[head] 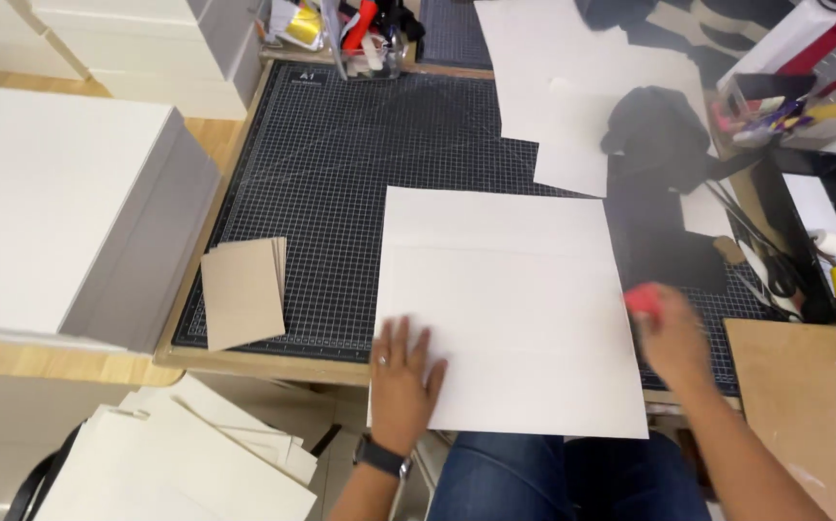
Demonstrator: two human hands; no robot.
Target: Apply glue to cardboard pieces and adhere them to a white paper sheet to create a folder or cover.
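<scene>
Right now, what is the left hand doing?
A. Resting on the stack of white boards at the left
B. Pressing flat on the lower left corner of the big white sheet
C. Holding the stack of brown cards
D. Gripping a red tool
B: the left hand lies palm down, fingers spread, on the lower left corner of the big white sheet, while the right hand holds the small red tool.

Right hand (674,338) motion-blurred, red object (644,300) in it unidentifiable, stacked white sheets (177,463) cut off at bottom edge
</scene>
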